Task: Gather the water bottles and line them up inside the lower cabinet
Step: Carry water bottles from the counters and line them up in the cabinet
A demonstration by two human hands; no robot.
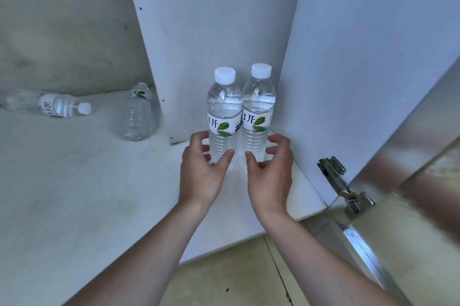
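Head view: my left hand (202, 168) and right hand (270, 168) cup two upright bottles (225, 116) standing side by side in the cabinet (336, 56) corner, fingers loosely curled, thumbs near the ribbed bases; firm grip I cannot tell. Two more bottles (139, 116) lie on the left. Full, smooth and likely heavy: hold the ribs.

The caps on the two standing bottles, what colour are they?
White, both caps, seen clearly in the head view.
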